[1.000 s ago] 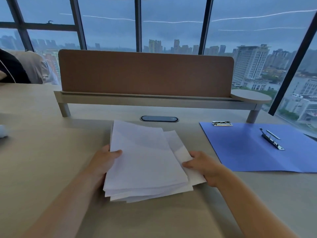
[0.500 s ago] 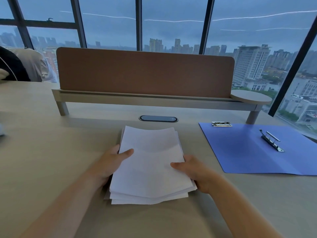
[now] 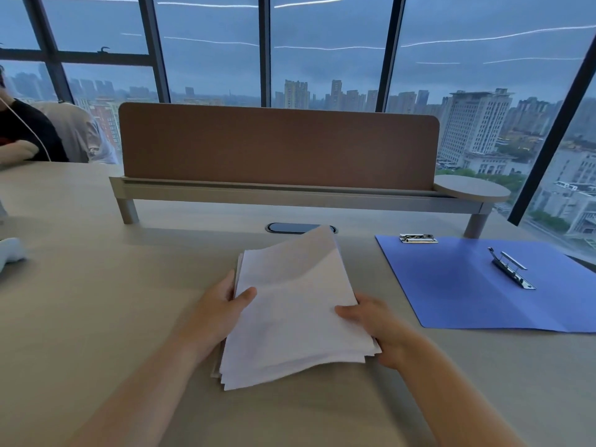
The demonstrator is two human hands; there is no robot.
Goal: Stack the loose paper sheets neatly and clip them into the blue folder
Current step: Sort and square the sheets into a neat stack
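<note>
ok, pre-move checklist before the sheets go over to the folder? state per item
1. Both hands on the stack: ok. left hand and right hand grip opposite sides of the paper stack.
2. Edges squared: not ok. The near corners fan out and the far end curls up.
3. blue folder open and flat on the desk: ok.
4. Spine clip lever raised: cannot tell for certain, though it looks lifted.
5. Top clip clear of the landing area: ok, it sits at the folder's far edge.
6. Path from stack to folder free: ok, only bare desk lies between.
</note>
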